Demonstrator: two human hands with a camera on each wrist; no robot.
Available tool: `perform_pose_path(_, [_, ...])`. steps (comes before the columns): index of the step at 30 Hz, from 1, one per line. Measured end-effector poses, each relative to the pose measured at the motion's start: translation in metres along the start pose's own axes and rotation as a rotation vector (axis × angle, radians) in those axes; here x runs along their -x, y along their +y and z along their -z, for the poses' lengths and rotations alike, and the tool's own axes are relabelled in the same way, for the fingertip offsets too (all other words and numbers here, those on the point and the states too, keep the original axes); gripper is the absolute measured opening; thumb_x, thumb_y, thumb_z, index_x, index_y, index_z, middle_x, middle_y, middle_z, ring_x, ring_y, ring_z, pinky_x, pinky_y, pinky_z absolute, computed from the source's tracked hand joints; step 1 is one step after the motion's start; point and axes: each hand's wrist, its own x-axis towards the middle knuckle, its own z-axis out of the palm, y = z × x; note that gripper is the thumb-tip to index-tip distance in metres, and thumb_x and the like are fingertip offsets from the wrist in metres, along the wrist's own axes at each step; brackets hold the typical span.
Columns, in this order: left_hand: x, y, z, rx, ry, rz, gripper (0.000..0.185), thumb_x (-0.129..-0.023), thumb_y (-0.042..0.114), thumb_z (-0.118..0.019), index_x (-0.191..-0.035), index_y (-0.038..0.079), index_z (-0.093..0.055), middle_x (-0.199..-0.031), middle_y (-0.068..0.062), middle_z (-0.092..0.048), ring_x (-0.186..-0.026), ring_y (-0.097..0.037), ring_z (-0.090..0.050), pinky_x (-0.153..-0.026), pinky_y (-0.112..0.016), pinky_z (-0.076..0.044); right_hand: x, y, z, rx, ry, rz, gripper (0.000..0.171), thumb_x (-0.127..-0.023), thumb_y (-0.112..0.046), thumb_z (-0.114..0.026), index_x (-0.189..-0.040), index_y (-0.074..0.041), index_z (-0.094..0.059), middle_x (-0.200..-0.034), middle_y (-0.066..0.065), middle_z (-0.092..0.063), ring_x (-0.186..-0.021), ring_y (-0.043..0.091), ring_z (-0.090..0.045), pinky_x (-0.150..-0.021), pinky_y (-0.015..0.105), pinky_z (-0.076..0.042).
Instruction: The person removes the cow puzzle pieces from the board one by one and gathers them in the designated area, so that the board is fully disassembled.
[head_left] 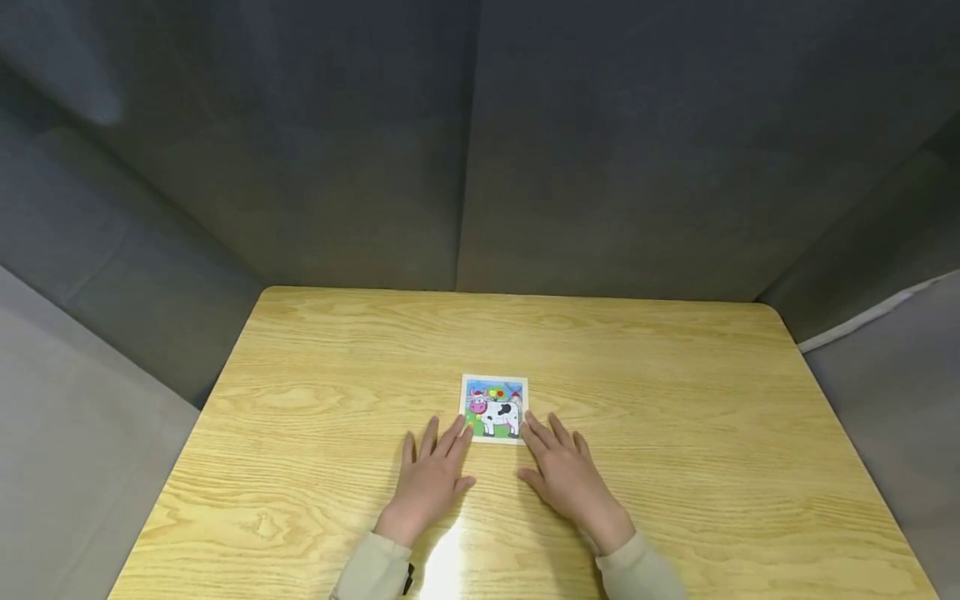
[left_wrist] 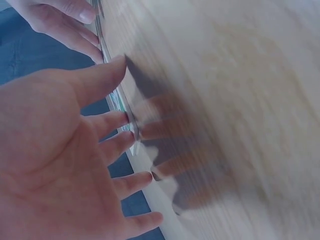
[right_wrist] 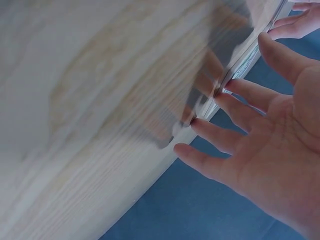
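A small square cow picture puzzle (head_left: 495,410) with a pale border lies flat on the wooden table. At its lower left corner are the fingertips of my left hand (head_left: 431,479), whose fingers are spread and fairly straight. My right hand (head_left: 566,475) mirrors it, with fingertips at the lower right edge of the picture. In the left wrist view, the left fingers (left_wrist: 117,145) reach toward the thin edge of the board, palm showing. The right wrist view has the right fingers (right_wrist: 242,112) extended the same way. Neither hand curls round anything.
The light wooden table (head_left: 337,358) has rounded far corners. Dark grey curtains (head_left: 360,150) hang behind it, and paler grey cloth (head_left: 67,442) stands along the left side. Light glares off the tabletop between the forearms.
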Motion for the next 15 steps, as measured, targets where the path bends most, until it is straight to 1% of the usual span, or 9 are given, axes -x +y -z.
perform_pose_path(6, [0.007, 0.002, 0.000, -0.024, 0.002, -0.013, 0.070, -0.085, 0.041, -0.058, -0.143, 0.014, -0.032, -0.151, -0.003, -0.021, -0.134, -0.039, -0.018, -0.101, -0.065, -0.016, 0.006, -0.004, 0.000, 0.011, 0.002, 0.008, 0.065, -0.083, -0.034, -0.065, -0.137, -0.007, -0.042, -0.145, 0.009, -0.034, -0.131, 0.040, -0.026, -0.095, 0.066, -0.026])
perform_pose_path(11, [0.012, 0.003, -0.001, -0.012, 0.007, 0.002, 0.071, -0.083, 0.042, -0.059, -0.143, 0.015, -0.032, -0.151, -0.003, -0.022, -0.134, -0.039, -0.019, -0.102, -0.064, -0.015, 0.010, -0.005, -0.003, 0.019, 0.014, 0.028, 0.065, -0.082, -0.033, -0.067, -0.137, -0.007, -0.042, -0.146, 0.008, -0.033, -0.130, 0.041, -0.028, -0.094, 0.068, -0.027])
perform_pose_path(15, [0.015, 0.004, -0.003, -0.025, 0.009, 0.005, 0.072, -0.083, 0.043, -0.059, -0.143, 0.015, -0.032, -0.151, -0.002, -0.021, -0.134, -0.039, -0.019, -0.102, -0.063, -0.016, 0.013, -0.006, -0.006, 0.031, 0.025, 0.039, 0.065, -0.082, -0.033, -0.067, -0.137, -0.007, -0.043, -0.145, 0.008, -0.034, -0.130, 0.041, -0.029, -0.093, 0.067, -0.028])
